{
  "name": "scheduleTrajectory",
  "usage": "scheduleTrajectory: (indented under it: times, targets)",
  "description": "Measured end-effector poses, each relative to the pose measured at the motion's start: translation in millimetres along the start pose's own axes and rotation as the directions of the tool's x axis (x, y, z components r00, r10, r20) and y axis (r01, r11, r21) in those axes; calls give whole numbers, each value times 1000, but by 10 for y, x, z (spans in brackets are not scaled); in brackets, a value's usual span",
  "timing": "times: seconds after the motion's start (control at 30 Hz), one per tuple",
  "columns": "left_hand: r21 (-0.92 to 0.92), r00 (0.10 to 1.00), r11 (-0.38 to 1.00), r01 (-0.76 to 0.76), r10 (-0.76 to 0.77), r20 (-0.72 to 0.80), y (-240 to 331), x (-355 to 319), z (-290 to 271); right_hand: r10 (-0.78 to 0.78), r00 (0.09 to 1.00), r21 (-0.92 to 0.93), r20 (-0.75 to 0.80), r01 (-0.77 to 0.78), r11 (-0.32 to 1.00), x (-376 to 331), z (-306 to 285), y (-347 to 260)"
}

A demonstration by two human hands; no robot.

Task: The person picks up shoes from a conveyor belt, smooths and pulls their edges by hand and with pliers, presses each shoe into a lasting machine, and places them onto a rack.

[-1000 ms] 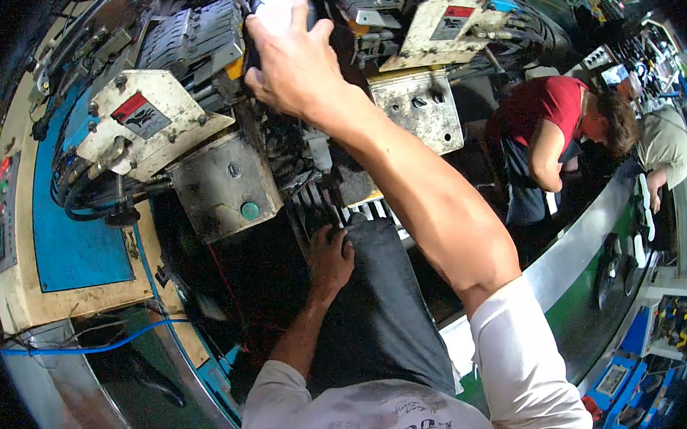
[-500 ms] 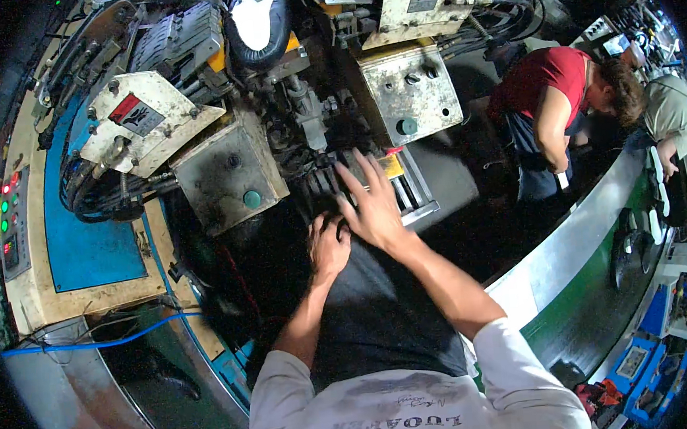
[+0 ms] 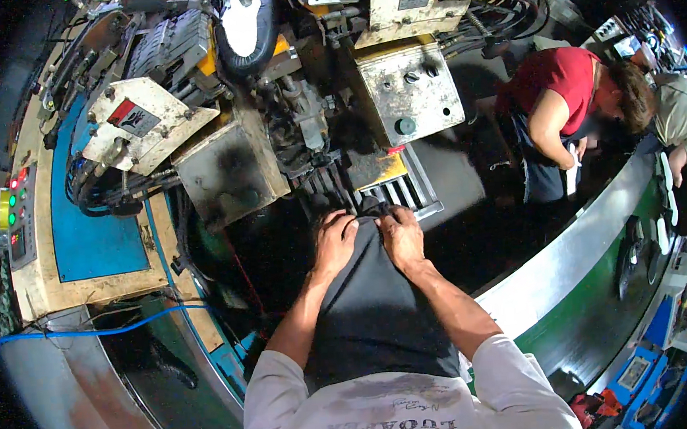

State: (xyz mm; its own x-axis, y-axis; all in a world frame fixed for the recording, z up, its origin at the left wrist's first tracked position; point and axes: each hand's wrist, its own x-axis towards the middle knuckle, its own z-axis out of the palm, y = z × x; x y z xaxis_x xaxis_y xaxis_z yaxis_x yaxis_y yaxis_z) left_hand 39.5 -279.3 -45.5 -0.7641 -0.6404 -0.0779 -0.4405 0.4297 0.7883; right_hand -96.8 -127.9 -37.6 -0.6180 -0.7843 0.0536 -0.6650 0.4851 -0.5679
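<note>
Side by side at the far end of the dark cloth (image 3: 370,308) over my lap are my two hands. My left hand (image 3: 334,245) has its fingers curled at the cloth's left edge. My right hand (image 3: 401,238) is closed at the right edge, thumb inward. Between them a small bunched dark fold (image 3: 371,207) sticks up; whether it is part of the cloth or a separate piece, I cannot tell. Just beyond my fingers is a greasy machine (image 3: 305,125). Above it sits a black shoe upper with a white underside (image 3: 244,26).
Two stained control boxes (image 3: 406,90) (image 3: 233,170) flank the machine. A metal grate (image 3: 409,186) lies beyond my right hand. At right runs a green conveyor (image 3: 577,310) with a metal edge; a person in red (image 3: 546,89) bends beside it. A lit button panel (image 3: 20,209) stands left.
My right hand has come down from the machine front, its spread fingers now curled on the dark cloth. My left hand has shifted slightly. The mounted shoe upper has tilted a little.
</note>
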Motion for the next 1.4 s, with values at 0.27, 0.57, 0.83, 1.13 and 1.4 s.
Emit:
scheduleTrajectory:
  times: [0.27, 0.57, 0.83, 1.13, 1.4]
  targets:
    - [450, 999, 893, 24, -3, -47, -94, -245, -119, -119, 990, -61, 82, 124, 990, -120, 78, -240]
    - [326, 988, 941, 89, -41, -152, -153, 53, -179, -95, 984, -209, 147, 125, 970, 111, 227, -338]
    - [261, 987, 963, 68, -27, -155, -290, 221, -215, -34, 971, -252, 237, 95, 963, 175, 388, -385]
    - [289, 979, 951, 114, -59, -193, -271, 175, -244, -34, 965, -254, 261, 103, 962, 168, 384, -438]
    - [296, 980, 952, 82, -23, -196, -252, 152, -213, -11, 965, -249, 261, 78, 965, 157, 311, -446]
